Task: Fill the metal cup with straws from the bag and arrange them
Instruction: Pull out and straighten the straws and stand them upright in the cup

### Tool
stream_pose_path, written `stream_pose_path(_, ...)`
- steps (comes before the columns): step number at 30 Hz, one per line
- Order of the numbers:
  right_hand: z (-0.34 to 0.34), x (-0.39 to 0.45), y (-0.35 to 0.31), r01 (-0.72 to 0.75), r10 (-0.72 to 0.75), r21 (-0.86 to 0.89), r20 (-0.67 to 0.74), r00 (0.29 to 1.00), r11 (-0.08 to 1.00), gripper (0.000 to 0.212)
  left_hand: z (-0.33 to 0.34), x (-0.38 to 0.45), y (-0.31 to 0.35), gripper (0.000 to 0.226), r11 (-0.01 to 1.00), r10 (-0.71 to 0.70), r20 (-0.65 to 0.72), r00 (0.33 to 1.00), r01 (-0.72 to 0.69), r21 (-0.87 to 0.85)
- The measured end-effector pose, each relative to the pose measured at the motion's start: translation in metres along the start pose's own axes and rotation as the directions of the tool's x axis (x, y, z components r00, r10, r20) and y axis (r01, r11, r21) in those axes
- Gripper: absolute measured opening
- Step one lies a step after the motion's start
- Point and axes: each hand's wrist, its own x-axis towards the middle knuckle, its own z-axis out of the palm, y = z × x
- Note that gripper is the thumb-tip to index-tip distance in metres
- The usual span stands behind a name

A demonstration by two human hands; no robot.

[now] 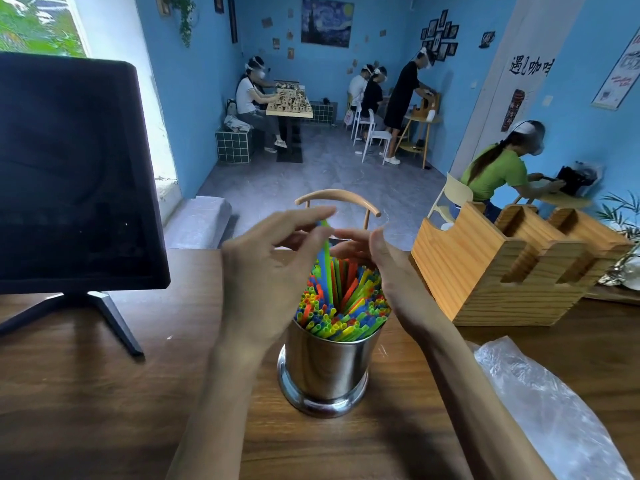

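A shiny metal cup [325, 368] stands on the wooden table [104, 393], packed with coloured straws [349, 306] in green, blue, orange and yellow. A green straw [327, 258] sticks up higher than the others near the cup's far side. My left hand [266, 271] pinches its top between thumb and forefinger. My right hand [384, 271] curves around the right side of the straw bundle, fingers touching the straw tops. A clear plastic bag [554, 410] lies crumpled at the right.
A dark monitor [69, 168] on a stand sits at the left. A wooden compartment box [512, 268] stands at the right rear of the table. A chair back [337, 199] rises behind the table. Several people work at tables across the room.
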Motion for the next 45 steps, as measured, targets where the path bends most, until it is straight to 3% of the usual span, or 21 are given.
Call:
stream_pose_path(3,-0.002,0.000,0.002,-0.010,0.013,-0.051,0.063,0.998,0.999,0.056,-0.003,0.000,0.006,0.027,0.996,0.073,-0.261,0.963,-0.086,-0.037)
stream_pose_path(6,-0.004,-0.001,0.002,-0.011,0.014,-0.019,0.132,0.991,1.000,0.046,-0.004,0.000,0.009,0.023,0.974,-0.042,-0.459,0.887,-0.066,-0.217)
stream_pose_path(11,-0.006,-0.003,0.003,0.079,-0.079,0.015,0.041,0.996,0.997,0.030,-0.006,0.005,0.011,0.019,0.905,-0.302,-0.541,0.785,0.058,-0.422)
stream_pose_path(14,-0.013,0.001,0.003,0.094,-0.074,0.174,-0.121,0.990,0.980,0.015,-0.006,0.007,-0.001,0.019,0.857,-0.429,-0.456,0.780,0.191,-0.479)
stream_pose_path(16,-0.021,0.003,0.001,0.112,-0.050,0.283,-0.220,0.974,0.953,0.020,-0.009,0.009,-0.011,0.020,0.838,-0.485,-0.359,0.797,0.307,-0.451)
stream_pose_path(20,-0.033,0.005,-0.011,0.151,-0.019,0.397,-0.319,0.948,0.905,0.020,-0.012,0.007,-0.027,0.018,0.858,-0.503,-0.244,0.829,0.444,-0.258)
stream_pose_path(25,-0.027,0.006,-0.035,0.224,-0.028,0.497,-0.371,0.928,0.839,0.015,-0.009,0.002,-0.026,0.008,0.888,-0.452,-0.062,0.890,0.455,0.062)
stream_pose_path(27,-0.024,0.006,-0.046,0.257,-0.050,0.476,-0.404,0.913,0.841,0.015,-0.005,-0.001,-0.025,0.004,0.888,-0.446,0.041,0.894,0.436,0.148)
stream_pose_path(30,-0.021,0.006,-0.059,0.323,-0.134,0.402,-0.431,0.892,0.857,0.013,0.000,-0.001,-0.024,0.006,0.896,-0.439,0.163,0.884,0.418,0.148)
stream_pose_path(36,-0.017,0.017,-0.065,0.438,-0.361,0.117,-0.401,0.842,0.892,0.016,0.001,-0.001,-0.026,0.006,0.920,-0.388,0.322,0.864,0.346,0.183)
stream_pose_path(42,-0.010,0.016,-0.069,0.402,-0.365,0.001,-0.416,0.833,0.916,0.018,-0.005,0.000,-0.034,0.008,0.919,-0.361,0.397,0.844,0.251,0.303)
stream_pose_path(45,-0.007,0.016,-0.064,0.368,-0.361,-0.045,-0.340,0.868,0.929,0.015,-0.006,0.000,-0.034,0.007,0.918,-0.356,0.408,0.840,0.233,0.321)
